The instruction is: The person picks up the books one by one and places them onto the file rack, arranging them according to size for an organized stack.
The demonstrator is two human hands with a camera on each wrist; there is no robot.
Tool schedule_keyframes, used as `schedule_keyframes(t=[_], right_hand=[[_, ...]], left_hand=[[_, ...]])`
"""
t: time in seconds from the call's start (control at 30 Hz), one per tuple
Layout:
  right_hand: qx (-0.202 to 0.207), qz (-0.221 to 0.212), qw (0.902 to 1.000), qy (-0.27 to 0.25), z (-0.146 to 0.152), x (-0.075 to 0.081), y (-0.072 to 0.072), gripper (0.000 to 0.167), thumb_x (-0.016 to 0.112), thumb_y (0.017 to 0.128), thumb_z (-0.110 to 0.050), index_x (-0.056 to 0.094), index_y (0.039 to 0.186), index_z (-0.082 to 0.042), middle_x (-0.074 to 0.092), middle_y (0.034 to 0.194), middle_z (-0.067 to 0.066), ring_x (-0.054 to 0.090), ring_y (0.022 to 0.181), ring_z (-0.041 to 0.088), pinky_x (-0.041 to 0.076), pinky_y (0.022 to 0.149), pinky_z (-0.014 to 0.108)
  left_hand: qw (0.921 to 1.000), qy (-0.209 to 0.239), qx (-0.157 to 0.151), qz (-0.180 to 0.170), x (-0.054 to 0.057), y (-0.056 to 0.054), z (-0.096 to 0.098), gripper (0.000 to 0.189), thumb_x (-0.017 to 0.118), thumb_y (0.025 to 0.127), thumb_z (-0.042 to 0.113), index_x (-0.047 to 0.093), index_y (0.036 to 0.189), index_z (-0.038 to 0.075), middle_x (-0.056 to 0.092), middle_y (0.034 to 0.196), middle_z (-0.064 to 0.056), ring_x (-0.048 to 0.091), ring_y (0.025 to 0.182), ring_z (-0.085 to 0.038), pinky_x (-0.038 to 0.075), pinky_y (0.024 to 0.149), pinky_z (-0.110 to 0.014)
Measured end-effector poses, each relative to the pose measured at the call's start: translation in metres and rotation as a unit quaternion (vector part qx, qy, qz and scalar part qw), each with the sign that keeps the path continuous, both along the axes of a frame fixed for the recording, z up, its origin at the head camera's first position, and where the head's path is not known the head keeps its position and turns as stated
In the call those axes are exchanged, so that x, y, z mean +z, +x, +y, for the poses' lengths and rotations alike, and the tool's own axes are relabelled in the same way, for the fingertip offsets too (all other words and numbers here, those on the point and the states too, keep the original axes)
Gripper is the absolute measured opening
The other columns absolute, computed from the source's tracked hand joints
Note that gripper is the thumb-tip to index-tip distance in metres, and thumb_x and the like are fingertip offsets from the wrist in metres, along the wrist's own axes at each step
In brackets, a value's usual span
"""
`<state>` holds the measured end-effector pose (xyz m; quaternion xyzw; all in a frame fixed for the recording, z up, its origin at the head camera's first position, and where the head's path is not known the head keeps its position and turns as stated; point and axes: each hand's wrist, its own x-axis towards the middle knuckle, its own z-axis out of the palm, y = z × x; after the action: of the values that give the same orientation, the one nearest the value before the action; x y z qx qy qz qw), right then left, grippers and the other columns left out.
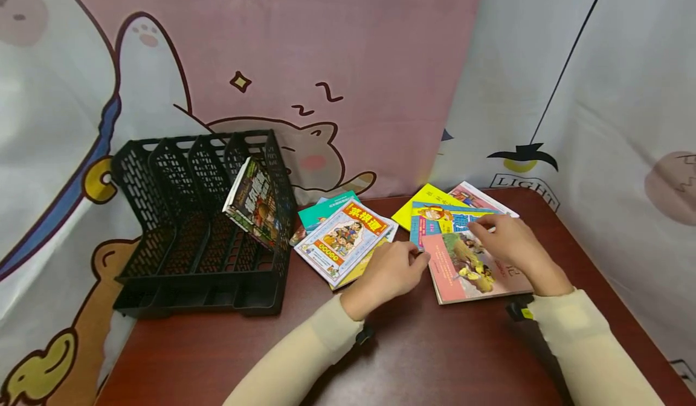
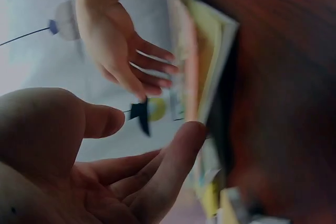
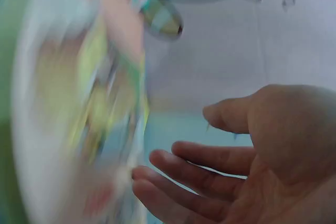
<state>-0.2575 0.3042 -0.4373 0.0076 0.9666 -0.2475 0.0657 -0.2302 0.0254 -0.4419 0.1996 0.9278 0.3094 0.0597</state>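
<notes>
A pink picture book (image 1: 443, 273) with an illustrated cover lies at the front of a loose pile on the right. My left hand (image 1: 388, 273) is at its left edge, thumb apart from the loosely bent fingers. In the left wrist view, a fingertip overlaps the edge of the pink book (image 2: 191, 72). My right hand (image 1: 513, 246) hovers over the book's upper right corner. The right wrist view shows that hand's relaxed fingers (image 3: 205, 184) beside the blurred cover, with nothing between thumb and fingers. Behind the pink book lie a blue book (image 1: 418, 228) and a yellow book (image 1: 413, 209).
A black slotted file rack (image 1: 196, 300) stands on the left, with a dark-covered book (image 1: 261, 206) leaning in its right compartment. Between rack and left hand lies a second pile, topped by a lavender-bordered book (image 1: 321, 246). A printed cloth (image 1: 391, 80) hangs behind the brown table (image 1: 424, 357).
</notes>
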Motion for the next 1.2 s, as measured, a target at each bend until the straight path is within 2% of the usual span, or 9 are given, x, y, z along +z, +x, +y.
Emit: schedule_keyframes(t=[0.1,0.23,0.43,0.57,0.7,0.8,0.93,1.07,1.2], right_hand=[[-0.052,-0.011,0.9986,0.001,0.031,-0.01,0.007,0.074,0.05,0.114,-0.054,0.057,0.153,0.008,0.061,0.143,0.038,0.058,0.124,0.051,0.053,0.096,0.066],[-0.095,-0.013,0.9953,-0.004,0.055,-0.019,0.011,0.072,0.049,0.113,-0.054,0.058,0.149,0.008,0.059,0.141,0.038,0.055,0.115,0.048,0.051,0.091,0.062],[-0.098,-0.058,0.9932,0.022,0.082,-0.025,0.009,0.079,0.05,0.112,-0.058,0.057,0.143,0.014,0.06,0.136,0.041,0.056,0.115,0.053,0.053,0.09,0.066],[-0.069,-0.115,0.991,-0.001,0.091,-0.032,0.007,0.088,0.048,0.112,-0.062,0.052,0.147,0.018,0.063,0.131,0.039,0.06,0.11,0.047,0.057,0.086,0.054],[-0.055,-0.123,0.9904,-0.027,0.091,-0.037,0.006,0.09,0.047,0.112,-0.063,0.05,0.148,0.019,0.067,0.121,0.032,0.062,0.105,0.04,0.055,0.079,0.038],[-0.057,-0.114,0.9907,-0.048,0.09,-0.035,0.006,0.085,0.047,0.113,-0.062,0.053,0.143,0.017,0.067,0.115,0.027,0.062,0.102,0.035,0.052,0.075,0.034],[-0.07,-0.09,0.987,-0.114,0.086,-0.028,0.007,0.074,0.046,0.114,-0.061,0.056,0.135,0.01,0.068,0.105,0.015,0.065,0.091,0.025,0.054,0.07,0.032],[-0.077,-0.055,0.9778,-0.187,0.076,-0.02,0.007,0.068,0.047,0.115,-0.059,0.055,0.133,0.005,0.069,0.096,0.006,0.069,0.075,0.016,0.058,0.063,0.032],[-0.056,-0.038,0.9735,-0.219,0.064,-0.011,0.008,0.063,0.045,0.117,-0.054,0.053,0.136,0.005,0.071,0.097,0.004,0.071,0.075,0.013,0.06,0.063,0.032]], left_hand=[[0.9993,-0.022,-0.009,-0.029,-0.011,-0.004,0.012,0.043,0.062,0.111,0.045,0.072,0.081,0.016,0.06,0.066,0.003,0.056,0.064,-0.016,0.043,0.058,-0.03],[0.9958,-0.008,-0.008,-0.09,-0.021,-0.01,0.02,0.047,0.063,0.111,0.047,0.068,0.074,0.018,0.063,0.059,0.001,0.067,0.057,-0.019,0.046,0.057,-0.029],[0.9843,0.042,0.025,-0.17,-0.031,-0.016,0.027,0.039,0.066,0.109,0.045,0.075,0.086,0.015,0.074,0.063,-0.007,0.076,0.056,-0.023,0.056,0.062,-0.029],[0.9737,0.072,0.049,-0.21,-0.037,-0.016,0.031,0.034,0.069,0.107,0.043,0.076,0.097,0.011,0.075,0.066,-0.011,0.076,0.055,-0.025,0.063,0.066,-0.035],[0.9714,0.082,0.056,-0.216,-0.041,-0.014,0.035,0.036,0.071,0.107,0.044,0.071,0.093,0.011,0.075,0.067,-0.01,0.077,0.058,-0.026,0.062,0.066,-0.033],[0.97,0.089,0.058,-0.219,-0.045,-0.012,0.039,0.039,0.072,0.106,0.048,0.065,0.089,0.013,0.074,0.069,-0.009,0.078,0.059,-0.025,0.059,0.065,-0.03],[0.9653,0.123,0.052,-0.224,-0.048,-0.01,0.039,0.04,0.072,0.106,0.05,0.061,0.092,0.014,0.074,0.071,-0.008,0.078,0.059,-0.024,0.06,0.063,-0.031],[0.9601,0.182,0.037,-0.209,-0.044,-0.012,0.031,0.036,0.07,0.108,0.045,0.06,0.098,0.013,0.074,0.072,-0.006,0.076,0.056,-0.023,0.065,0.062,-0.039],[0.9574,0.221,0.034,-0.183,-0.032,-0.016,0.016,0.032,0.069,0.109,0.041,0.059,0.103,0.011,0.073,0.071,-0.005,0.075,0.055,-0.025,0.065,0.061,-0.045]])
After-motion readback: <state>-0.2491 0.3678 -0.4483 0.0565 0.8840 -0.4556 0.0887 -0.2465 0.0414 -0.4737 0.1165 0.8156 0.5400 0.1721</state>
